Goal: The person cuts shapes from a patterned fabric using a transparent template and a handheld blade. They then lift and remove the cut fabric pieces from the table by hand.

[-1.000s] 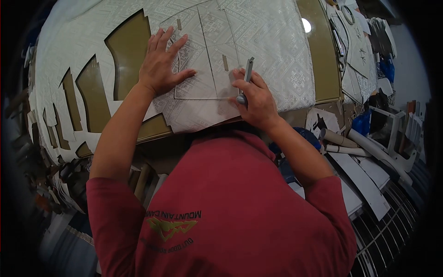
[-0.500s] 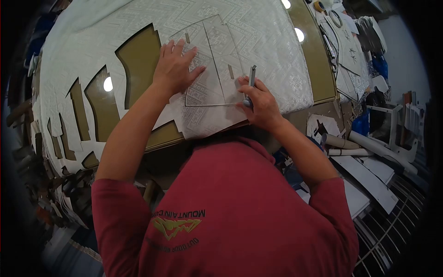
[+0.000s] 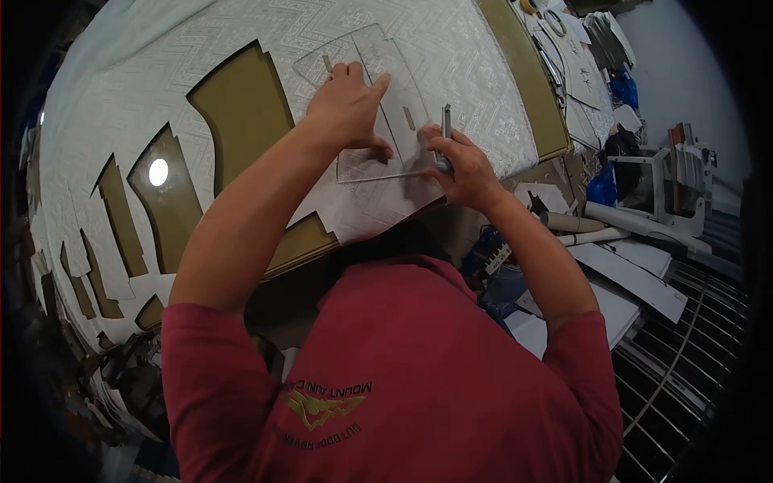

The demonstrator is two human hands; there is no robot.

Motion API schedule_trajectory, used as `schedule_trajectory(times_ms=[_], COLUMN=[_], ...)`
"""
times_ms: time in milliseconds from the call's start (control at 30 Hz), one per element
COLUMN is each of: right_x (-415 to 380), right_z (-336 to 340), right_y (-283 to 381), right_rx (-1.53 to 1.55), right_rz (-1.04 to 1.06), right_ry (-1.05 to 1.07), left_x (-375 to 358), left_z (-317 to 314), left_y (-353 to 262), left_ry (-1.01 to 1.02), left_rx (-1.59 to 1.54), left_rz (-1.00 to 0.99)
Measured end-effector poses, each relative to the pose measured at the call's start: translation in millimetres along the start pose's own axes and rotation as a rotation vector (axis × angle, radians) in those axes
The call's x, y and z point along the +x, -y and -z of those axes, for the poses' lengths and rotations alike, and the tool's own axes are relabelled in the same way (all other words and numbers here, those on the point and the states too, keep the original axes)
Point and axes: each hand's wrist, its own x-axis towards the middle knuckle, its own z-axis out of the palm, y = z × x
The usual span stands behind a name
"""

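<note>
A clear template [image 3: 409, 93] with dark edges and two small brown strips lies over the patterned pale fabric [image 3: 475, 88]. On its left part rests my left hand [image 3: 348, 109], thumb and forefinger apart, the other fingers bent near the upper strip. My right hand [image 3: 469, 169] is closed round a utility knife [image 3: 446, 133], held upright at the template's lower right corner. The fingers of that hand touch or nearly touch the template edge; the exact contact is hard to make out.
Left of the template, cut-out openings in the fabric show the olive tabletop [image 3: 250, 105]. Tape rolls [image 3: 555, 22] and paper patterns [image 3: 580, 76] lie at the upper right. Below them are rolled tubes [image 3: 604, 229], white sheets [image 3: 628, 278] and a wire rack [image 3: 676, 346].
My left hand has shifted right across the template and its fingers are more bent. My right hand has moved slightly right and down with the knife. The view has turned a little.
</note>
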Motion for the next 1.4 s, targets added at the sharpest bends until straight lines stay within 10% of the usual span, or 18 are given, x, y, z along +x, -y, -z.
schedule_trajectory(times_ms=[733, 1400], right_x=[-22, -51], right_z=[-11, 57], right_y=[-3, -8], right_rx=[0.141, 0.413], right_rz=[0.070, -0.348], right_ry=[-0.304, 0.004], left_x=[15, 25], left_z=[3, 2], left_y=[-15, -26], left_ry=[0.210, 0.275], left_rx=[0.199, 0.228], left_rz=[0.160, 0.220])
